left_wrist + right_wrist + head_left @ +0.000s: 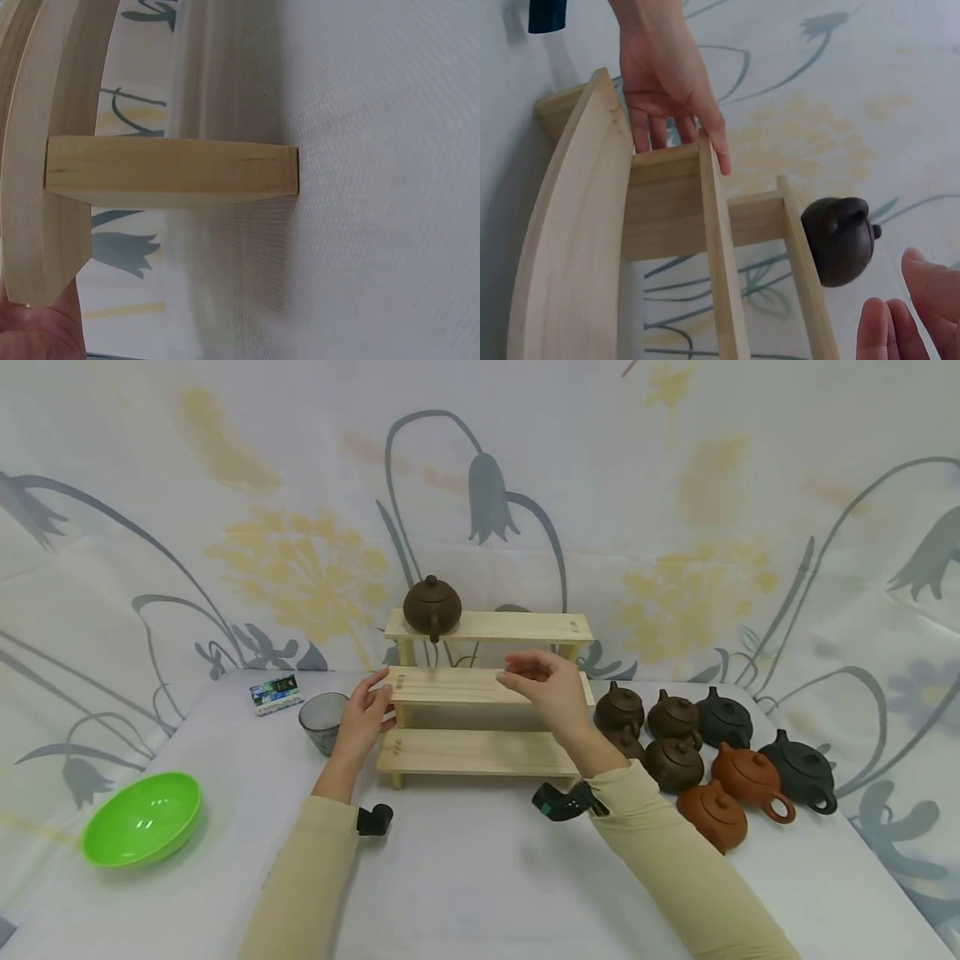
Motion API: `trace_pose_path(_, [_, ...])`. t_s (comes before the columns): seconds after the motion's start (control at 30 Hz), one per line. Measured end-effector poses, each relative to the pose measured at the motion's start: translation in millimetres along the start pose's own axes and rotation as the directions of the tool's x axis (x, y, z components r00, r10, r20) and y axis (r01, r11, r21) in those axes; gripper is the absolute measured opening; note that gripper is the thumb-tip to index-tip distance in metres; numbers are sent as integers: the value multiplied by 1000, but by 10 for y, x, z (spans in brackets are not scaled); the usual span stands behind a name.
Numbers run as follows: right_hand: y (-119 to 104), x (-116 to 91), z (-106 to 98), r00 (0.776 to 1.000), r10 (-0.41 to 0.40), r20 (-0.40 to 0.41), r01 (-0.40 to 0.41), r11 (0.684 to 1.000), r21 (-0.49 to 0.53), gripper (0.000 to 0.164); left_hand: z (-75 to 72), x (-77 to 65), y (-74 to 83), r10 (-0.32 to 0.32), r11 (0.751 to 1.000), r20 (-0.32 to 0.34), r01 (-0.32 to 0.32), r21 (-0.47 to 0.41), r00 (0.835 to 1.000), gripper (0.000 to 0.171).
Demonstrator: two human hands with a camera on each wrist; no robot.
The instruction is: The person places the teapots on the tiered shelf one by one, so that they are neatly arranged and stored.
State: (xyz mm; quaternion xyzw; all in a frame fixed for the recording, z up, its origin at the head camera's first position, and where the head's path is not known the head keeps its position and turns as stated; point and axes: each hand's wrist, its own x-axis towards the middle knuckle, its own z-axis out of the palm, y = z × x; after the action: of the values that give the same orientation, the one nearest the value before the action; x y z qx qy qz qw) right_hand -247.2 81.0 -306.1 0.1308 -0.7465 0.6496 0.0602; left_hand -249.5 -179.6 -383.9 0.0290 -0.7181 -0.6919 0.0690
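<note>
A three-tier wooden display stand [480,753] stands in the middle of the table. My left hand [363,714] grips the left end of its middle shelf; in the right wrist view the thumb [716,139] lies over the shelf's edge with the other fingers around the side support. On the left end of the top shelf sits a dark brown teapot [432,606]. My right hand [553,693] hovers over the right part of the middle shelf, fingers loosely bent, holding nothing. The left wrist view shows a leg [172,171] of the stand close up.
Right of the stand, several teapots in brown, black [798,768] and orange-red [712,814] are grouped together. To the left are a grey glass cup [322,720], a small printed box [275,695] and a bright green bowl [142,820]. A patterned cloth hangs behind.
</note>
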Motion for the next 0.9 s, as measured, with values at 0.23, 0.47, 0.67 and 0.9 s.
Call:
trace_pose_path(0.23, [73,-213,-250,1000,13,-13,-14,1000,-12,36,-6,-7,2,-14,1000,-3,14,21,1000,46])
trace_pose_path(0.47, [110,-400,-471,999,21,-34,-23,998,-61,36,-2,-7,3,-22,1000,11,22,20,1000,48])
trace_pose_path(0.67, [165,-534,-599,996,59,-65,-64,995,-79,39,4,-69,94,-28,1000,31,28,3,999,47])
trace_pose_path(0.9, [264,-675,-702,992,79,-102,-88,992,-91,34,4,-14,7,-26,1000,14,25,19,1000,49])
